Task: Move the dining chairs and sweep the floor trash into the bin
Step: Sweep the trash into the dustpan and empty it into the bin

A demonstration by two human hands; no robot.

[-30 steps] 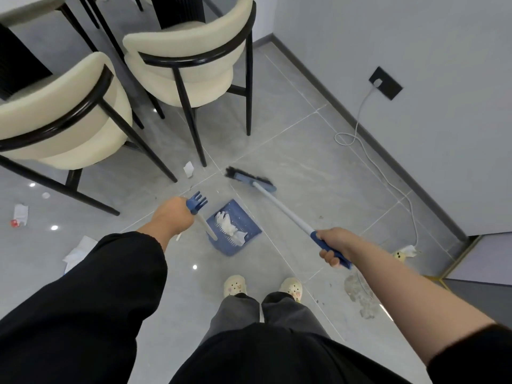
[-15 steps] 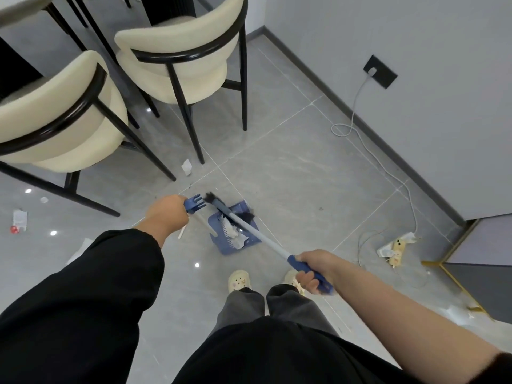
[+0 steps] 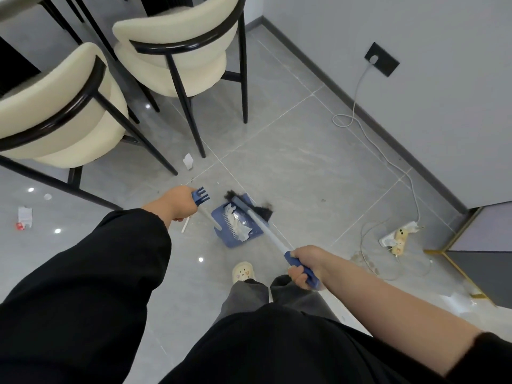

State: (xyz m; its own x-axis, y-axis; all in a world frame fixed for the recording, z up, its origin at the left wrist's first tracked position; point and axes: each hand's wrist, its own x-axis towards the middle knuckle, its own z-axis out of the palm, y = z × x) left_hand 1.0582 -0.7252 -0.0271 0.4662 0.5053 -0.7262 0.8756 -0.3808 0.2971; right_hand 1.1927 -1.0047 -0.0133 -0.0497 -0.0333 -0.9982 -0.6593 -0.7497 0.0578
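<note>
Grey floor tiles (image 3: 304, 162) spread under two cream dining chairs (image 3: 177, 54), my left grip (image 3: 177, 205) wrapped round the dustpan handle (image 3: 201, 195) and my right grip (image 3: 304, 263) closed on the broom handle (image 3: 271, 234), bristles (image 3: 260, 211) at the mouth of the dustpan (image 3: 235, 232), which holds white scraps. Dragging too hard could skid or tip the pan and spill them, and the paper scrap (image 3: 188, 161) by a chair leg, plus what looks like a wrapper (image 3: 24, 216) far left, may get missed.
</note>
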